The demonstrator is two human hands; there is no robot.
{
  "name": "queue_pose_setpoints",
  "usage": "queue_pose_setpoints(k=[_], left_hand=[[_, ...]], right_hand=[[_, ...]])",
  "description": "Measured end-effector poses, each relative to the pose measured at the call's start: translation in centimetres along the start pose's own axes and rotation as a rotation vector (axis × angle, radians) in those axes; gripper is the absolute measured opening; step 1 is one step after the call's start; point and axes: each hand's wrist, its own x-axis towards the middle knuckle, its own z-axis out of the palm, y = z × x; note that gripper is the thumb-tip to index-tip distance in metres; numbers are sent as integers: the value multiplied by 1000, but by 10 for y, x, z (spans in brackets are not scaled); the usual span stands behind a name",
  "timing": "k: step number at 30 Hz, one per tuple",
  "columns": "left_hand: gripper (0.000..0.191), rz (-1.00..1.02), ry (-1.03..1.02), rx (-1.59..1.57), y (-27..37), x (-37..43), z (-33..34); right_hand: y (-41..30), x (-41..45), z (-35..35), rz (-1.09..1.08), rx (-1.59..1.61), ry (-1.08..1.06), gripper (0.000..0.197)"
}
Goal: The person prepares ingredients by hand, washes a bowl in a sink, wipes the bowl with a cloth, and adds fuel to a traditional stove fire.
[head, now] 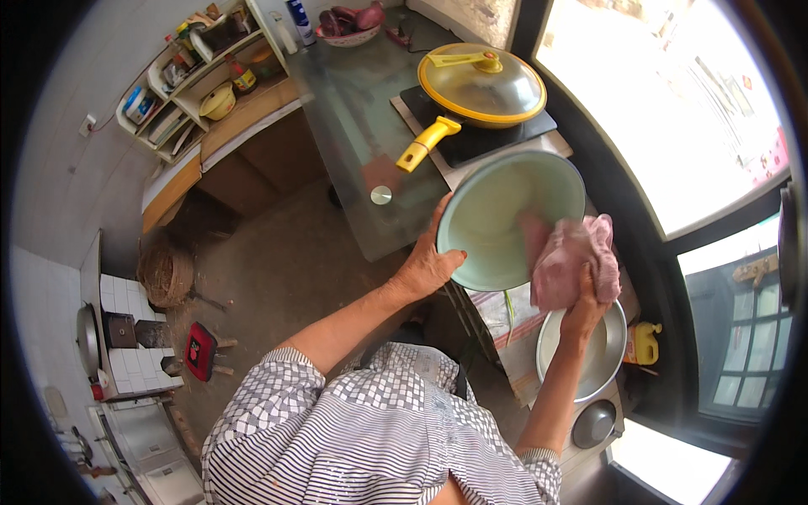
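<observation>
A pale green enamel basin (499, 208) is tilted in the air before me, its inside towards me. My left hand (429, 262) grips its left rim, thumb over the edge. A crumpled pink cloth (571, 265) is in my right hand (587, 306), at the basin's lower right rim; part of the cloth reaches into the basin and is blurred. Below my right hand, a white metal basin (615, 353) stands on the worktop. Beyond the green basin, a wok with a yellow-rimmed glass lid (467, 88) and yellow handle sits on a black cooktop (461, 148).
A glass-topped table (341, 132) holds a bowl of purple vegetables (350, 39). Shelves with bottles (189, 95) stand upper left. At the right are a yellow jug (644, 344) and a small dark bowl (593, 424). A red-topped stool (200, 351) and wicker basket (165, 271) are on the floor.
</observation>
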Motion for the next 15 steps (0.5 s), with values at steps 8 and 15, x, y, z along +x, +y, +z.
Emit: queue_pose_setpoints(k=[8, 15], left_hand=[[83, 31, -102, 116, 3, -20, 36], [82, -174, -59, 248, -1, -26, 46]], right_hand=[[-6, 7, 47, -886, -1256, -378, 52], [29, -44, 48, -219, -1055, -603, 39]])
